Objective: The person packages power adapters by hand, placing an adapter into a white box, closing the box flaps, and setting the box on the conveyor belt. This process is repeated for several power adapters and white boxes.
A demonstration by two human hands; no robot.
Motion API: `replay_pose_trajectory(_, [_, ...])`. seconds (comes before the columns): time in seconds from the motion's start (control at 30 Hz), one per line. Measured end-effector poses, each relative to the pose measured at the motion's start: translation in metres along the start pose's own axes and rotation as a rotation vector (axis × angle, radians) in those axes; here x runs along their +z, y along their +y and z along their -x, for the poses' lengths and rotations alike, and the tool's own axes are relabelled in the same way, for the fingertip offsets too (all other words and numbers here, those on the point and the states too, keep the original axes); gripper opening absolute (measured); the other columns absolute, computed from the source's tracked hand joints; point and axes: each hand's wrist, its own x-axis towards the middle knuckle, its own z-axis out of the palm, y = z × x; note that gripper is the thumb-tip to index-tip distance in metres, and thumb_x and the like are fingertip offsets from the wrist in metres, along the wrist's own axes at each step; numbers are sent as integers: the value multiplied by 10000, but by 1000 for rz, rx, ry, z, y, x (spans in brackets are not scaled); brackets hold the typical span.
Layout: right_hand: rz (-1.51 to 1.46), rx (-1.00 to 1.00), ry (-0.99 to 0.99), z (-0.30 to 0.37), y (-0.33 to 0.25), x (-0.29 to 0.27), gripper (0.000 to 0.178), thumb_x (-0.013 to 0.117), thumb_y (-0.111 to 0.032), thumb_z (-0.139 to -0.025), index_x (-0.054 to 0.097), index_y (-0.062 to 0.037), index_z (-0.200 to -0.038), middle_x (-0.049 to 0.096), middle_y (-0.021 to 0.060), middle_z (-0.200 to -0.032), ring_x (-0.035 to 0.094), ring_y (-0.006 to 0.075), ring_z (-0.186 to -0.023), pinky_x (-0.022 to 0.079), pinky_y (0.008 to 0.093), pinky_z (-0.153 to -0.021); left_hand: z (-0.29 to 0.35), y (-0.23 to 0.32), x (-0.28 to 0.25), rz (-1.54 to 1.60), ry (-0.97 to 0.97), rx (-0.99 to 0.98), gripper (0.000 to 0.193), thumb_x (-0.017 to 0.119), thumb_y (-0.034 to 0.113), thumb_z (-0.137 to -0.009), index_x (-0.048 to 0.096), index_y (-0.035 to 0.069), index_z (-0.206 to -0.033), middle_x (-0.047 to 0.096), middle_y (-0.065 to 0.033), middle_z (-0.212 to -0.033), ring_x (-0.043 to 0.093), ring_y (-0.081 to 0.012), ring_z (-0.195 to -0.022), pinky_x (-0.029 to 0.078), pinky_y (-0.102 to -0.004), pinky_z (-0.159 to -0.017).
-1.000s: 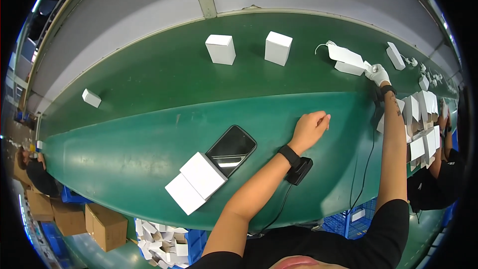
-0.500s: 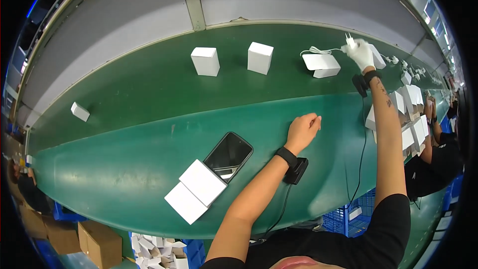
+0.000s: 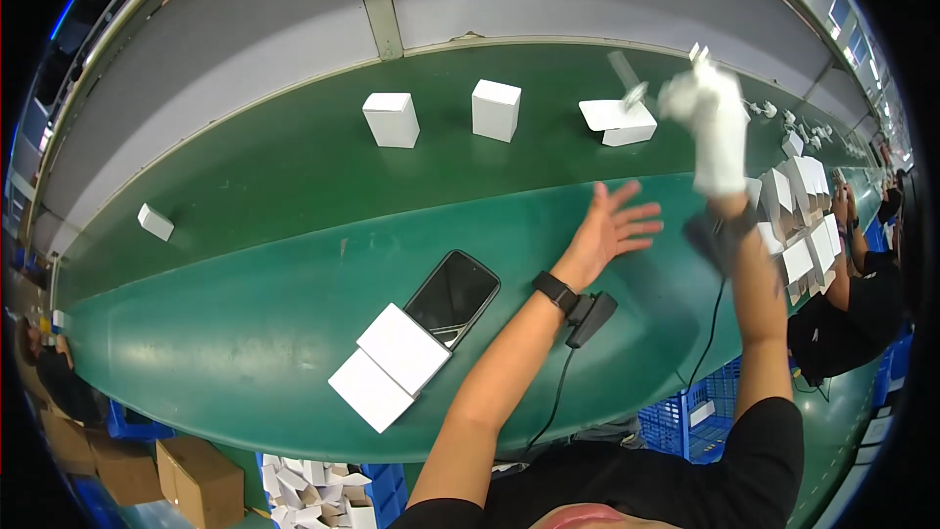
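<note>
My left hand (image 3: 609, 237), bare with its fingers spread, hovers over the near green surface and holds nothing. My right hand (image 3: 707, 118), in a white glove and smeared by motion, is raised over the far belt. It is closed on a white power adapter (image 3: 698, 53), whose prongs stick out past the fingers. A bundled white cable (image 3: 632, 83), also blurred, swings to the left of that hand. Just below the cable stands an open white box (image 3: 627, 124) with its flap folded out. Two closed white boxes, one nearer (image 3: 496, 111) and one farther left (image 3: 392, 120), stand upright.
A black phone (image 3: 453, 299) lies beside two white cartons (image 3: 403, 351). One small white box (image 3: 156, 222) rests at far left. Several open boxes (image 3: 808, 225) crowd the right, near a co-worker (image 3: 847, 318). Blue crates (image 3: 685, 421) and brown cartons (image 3: 201, 470) stand below.
My right hand has come nearer, lifting the adapter and its cable off the belt. My left hand has opened from a loose fist. The boxes on the belt have shifted slightly left.
</note>
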Motion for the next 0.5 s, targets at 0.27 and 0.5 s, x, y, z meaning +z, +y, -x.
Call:
replay_pose_trajectory(0.27, [98,442,-417,155,-8,23,179,655,-189,-764,573,-77,-876,569,44,-824,535,169,-761,439,288,-672,-24,-6,-87,2,97,243,567,548,527,-883,483,55,-1191,608,-61,-930,586,-160,-853,452,-297,-701])
replay_pose_trajectory(0.5, [-722,887,-417,142,-15,24,401,606,-336,-878,534,-50,-1150,583,59,-979,553,147,-847,448,265,-732,-8,8,-50,-211,159,40,627,331,615,-926,496,62,-1171,614,-43,-942,590,-170,-927,471,-320,-814])
